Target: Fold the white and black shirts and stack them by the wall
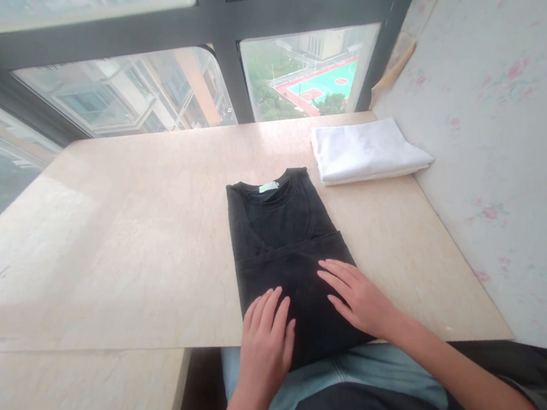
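Note:
A black T-shirt [281, 224] lies on the pale ledge in front of me, folded into a narrow block. Its neckline with a small light label [268, 187] points toward the window, and its lower part is folded up over the front, ending in a straight edge below the collar. My left hand [266, 332] rests palm down on the lower left of the shirt, fingers stretched out. On the right side, my right hand [356, 293] lies over the shirt too, fingers extended and slightly spread. Neither hand grips the cloth.
A folded white cloth [362, 151] lies at the back right, close to the flowered wallpaper [513, 153]. Grey window frames [230, 69] border the far side of the ledge [123, 252]. The ledge's front edge runs just before my lap.

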`<state>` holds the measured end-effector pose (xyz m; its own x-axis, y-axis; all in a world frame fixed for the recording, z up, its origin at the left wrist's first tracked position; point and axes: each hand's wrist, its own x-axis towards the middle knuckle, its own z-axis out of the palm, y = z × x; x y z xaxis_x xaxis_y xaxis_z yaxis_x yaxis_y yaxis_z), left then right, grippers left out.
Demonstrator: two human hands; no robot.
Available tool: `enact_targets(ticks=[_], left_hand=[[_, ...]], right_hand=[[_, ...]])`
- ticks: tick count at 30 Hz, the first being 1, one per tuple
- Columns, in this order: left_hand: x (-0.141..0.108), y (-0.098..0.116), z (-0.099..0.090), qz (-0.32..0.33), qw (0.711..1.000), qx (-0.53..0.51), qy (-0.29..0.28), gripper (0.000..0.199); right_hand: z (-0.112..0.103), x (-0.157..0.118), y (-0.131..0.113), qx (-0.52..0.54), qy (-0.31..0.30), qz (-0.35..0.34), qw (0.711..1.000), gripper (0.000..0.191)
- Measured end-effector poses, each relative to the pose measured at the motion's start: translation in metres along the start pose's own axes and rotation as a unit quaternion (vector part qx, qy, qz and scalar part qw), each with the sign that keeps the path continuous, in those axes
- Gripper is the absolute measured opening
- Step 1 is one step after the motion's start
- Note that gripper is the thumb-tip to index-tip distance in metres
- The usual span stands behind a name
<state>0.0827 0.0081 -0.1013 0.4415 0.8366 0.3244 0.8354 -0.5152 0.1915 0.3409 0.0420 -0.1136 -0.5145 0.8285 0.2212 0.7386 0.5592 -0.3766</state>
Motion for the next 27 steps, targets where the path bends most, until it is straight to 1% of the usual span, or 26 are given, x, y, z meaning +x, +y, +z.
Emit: enact_targets(ticks=[2, 4, 7, 10, 12, 16, 19, 21, 24, 25, 27], left_hand=[[-0.025, 0.001, -0.01, 0.01, 0.999, -0.028, 0.023, 0.033], [-0.045, 0.002, -0.017, 0.024, 0.998, -0.053, 0.033, 0.029], [-0.062, 0.002, -0.017, 0.04, 0.997, -0.055, 0.034, 0.027], [-0.068, -0.004, -0.01, 0.048, 0.997, -0.047, 0.045, 0.033], [-0.071, -0.012, -0.007, 0.068, 0.995, -0.053, 0.048, 0.039], [-0.08, -0.03, -0.005, 0.105, 0.991, -0.066, 0.045, 0.042], [-0.081, -0.035, -0.011, 0.083, 0.99, -0.104, 0.049, 0.044], [-0.075, -0.032, -0.022, 0.048, 0.985, -0.164, 0.022, 0.045], [-0.061, -0.023, -0.052, -0.02, 0.961, -0.274, -0.042, 0.041], [-0.055, -0.02, -0.064, -0.045, 0.951, -0.302, -0.051, 0.039], [-0.046, -0.016, -0.088, -0.094, 0.934, -0.342, -0.039, 0.033]], right_hand=[[-0.01, -0.027, 0.004, 0.007, -0.021, -0.013, 1.0, 0.048], [-0.018, -0.052, 0.007, 0.007, -0.047, -0.031, 0.998, 0.049], [-0.023, -0.077, 0.009, 0.0, -0.057, -0.052, 0.997, 0.056], [-0.02, -0.089, 0.008, -0.012, -0.022, -0.053, 0.998, 0.051], [-0.015, -0.094, 0.008, -0.013, 0.007, -0.05, 0.999, 0.044], [-0.009, -0.102, 0.005, 0.002, 0.046, -0.048, 0.998, 0.033], [-0.014, -0.102, 0.003, 0.026, 0.064, -0.041, 0.997, 0.03], [-0.024, -0.098, 0.0, 0.065, 0.056, -0.035, 0.996, 0.027], [-0.051, -0.089, -0.004, 0.144, 0.034, -0.003, 0.989, 0.025], [-0.062, -0.085, -0.006, 0.169, 0.036, 0.012, 0.985, 0.023], [-0.084, -0.075, -0.01, 0.206, 0.063, 0.04, 0.976, 0.022]])
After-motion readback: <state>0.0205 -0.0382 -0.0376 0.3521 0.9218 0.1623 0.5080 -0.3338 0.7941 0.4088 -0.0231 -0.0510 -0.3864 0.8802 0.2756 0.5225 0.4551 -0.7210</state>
